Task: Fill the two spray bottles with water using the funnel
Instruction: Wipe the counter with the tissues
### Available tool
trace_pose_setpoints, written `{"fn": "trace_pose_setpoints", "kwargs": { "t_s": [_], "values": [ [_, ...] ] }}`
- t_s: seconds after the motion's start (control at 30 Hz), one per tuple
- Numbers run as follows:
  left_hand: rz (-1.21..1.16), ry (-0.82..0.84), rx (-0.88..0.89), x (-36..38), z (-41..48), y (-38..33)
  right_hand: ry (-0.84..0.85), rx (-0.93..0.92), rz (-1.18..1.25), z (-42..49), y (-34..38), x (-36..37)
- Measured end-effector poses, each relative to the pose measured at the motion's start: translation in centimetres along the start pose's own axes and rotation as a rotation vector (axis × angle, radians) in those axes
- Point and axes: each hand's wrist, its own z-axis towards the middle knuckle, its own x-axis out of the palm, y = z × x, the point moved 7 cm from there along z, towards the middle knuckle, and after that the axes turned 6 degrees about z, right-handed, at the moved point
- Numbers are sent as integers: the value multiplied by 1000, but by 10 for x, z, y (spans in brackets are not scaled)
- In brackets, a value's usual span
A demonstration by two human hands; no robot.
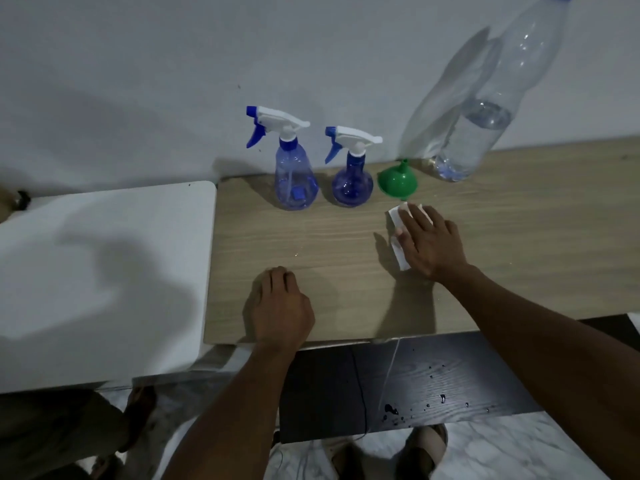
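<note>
A: Which way do the spray bottles face?

B: Both stand upright at the back of the wooden table [519, 244], long axis vertical, nozzles pointing to the left of the frame. The taller spray bottle [296, 178] is left of centre. The rounder spray bottle [352, 185] is just to its right, not touching it.

A: And the funnel?

B: The green funnel [397, 181] sits just right of the round bottle, wide mouth down, spout up toward the top of the frame. Further right, the clear water bottle [485, 126] rises to the upper right corner, blue cap at the top edge, holding water in its lower part.

A: The hands?

B: The right hand [433, 244] lies flat with straight fingers, pressing a white folded wipe [398, 251] onto the table below the funnel. The left hand [280, 306] rests lower centre with its fingers curled under and holds nothing.

A: What about the surroundings?

B: A pale wall stands behind. A white tabletop [104, 271] adjoins at left. A dark board [450, 375] lies below the table edge with water drops [391, 410] on it. The floor is marbled, and sandalled feet show at the bottom.
</note>
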Motion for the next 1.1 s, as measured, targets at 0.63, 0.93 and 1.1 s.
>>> {"fn": "trace_pose_setpoints", "kwargs": {
  "t_s": [0.63, 0.93, 1.1],
  "values": [
    [-53, -104, 79, 2, -21, 42, -15, 478, 189, -44, 57, 58],
    [-140, -127, -45, 2, -37, 94, 200, 118, 263, 3, 192, 91],
    [-228, -88, -46, 7, -42, 105, 289, -52, 219, 9, 238, 104]
  ]
}}
